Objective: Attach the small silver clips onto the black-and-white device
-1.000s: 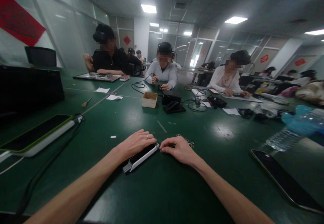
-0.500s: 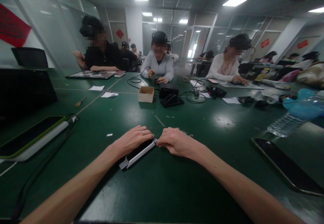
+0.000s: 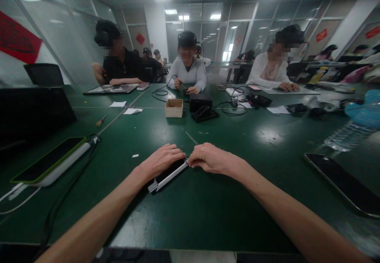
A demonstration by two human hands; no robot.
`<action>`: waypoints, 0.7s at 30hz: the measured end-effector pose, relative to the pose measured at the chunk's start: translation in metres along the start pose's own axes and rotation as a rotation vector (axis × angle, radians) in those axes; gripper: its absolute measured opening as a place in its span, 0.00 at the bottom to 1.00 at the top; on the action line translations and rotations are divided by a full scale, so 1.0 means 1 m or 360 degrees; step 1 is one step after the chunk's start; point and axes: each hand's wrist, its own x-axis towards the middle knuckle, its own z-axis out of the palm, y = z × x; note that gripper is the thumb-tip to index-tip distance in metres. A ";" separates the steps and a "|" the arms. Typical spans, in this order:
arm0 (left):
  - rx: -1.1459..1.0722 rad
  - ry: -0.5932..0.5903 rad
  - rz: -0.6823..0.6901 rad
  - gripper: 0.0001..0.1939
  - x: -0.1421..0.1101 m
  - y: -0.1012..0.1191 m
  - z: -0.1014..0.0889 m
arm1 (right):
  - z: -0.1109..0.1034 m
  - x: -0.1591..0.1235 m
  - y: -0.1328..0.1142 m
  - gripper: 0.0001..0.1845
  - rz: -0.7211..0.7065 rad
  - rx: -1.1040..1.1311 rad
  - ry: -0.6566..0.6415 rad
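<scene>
A slim phone-like device with a dark face and silver edge lies slanted on the green table. My left hand, ring on one finger, rests over its far part with fingers curled down, holding it in place. My right hand is closed, its fingertips pinched at the device's upper corner; what they pinch is hidden.
A phone on a white power bank lies left, with cables. Another dark phone and a water bottle are right. A small wooden box and black gear sit mid-table. Three people work at the far side.
Both hands stayed on the device; my right hand closed in tighter against its corner, covering the small metal parts that showed beyond it. The camera tilted slightly.
</scene>
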 end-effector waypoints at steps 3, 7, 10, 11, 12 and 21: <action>0.0028 -0.0007 -0.0009 0.12 -0.001 -0.001 0.002 | 0.007 -0.006 -0.002 0.09 0.0148 0.0121 0.0148; 0.0134 -0.0010 -0.0015 0.12 -0.002 -0.003 0.004 | 0.017 -0.011 -0.007 0.06 0.0454 0.0382 0.0321; 0.0179 0.0011 -0.0033 0.12 -0.002 -0.003 0.005 | 0.022 -0.011 -0.011 0.06 0.0590 0.0504 0.0437; 0.0184 0.0017 -0.0034 0.12 -0.002 -0.003 0.004 | 0.024 -0.011 -0.012 0.05 0.0631 0.0547 0.0472; 0.0188 0.0018 -0.0035 0.12 -0.001 -0.002 0.004 | 0.025 -0.011 -0.013 0.05 0.0679 0.0602 0.0501; 0.0204 0.0048 -0.0083 0.10 -0.001 -0.003 0.007 | 0.036 -0.005 -0.013 0.05 0.0984 0.1394 0.0727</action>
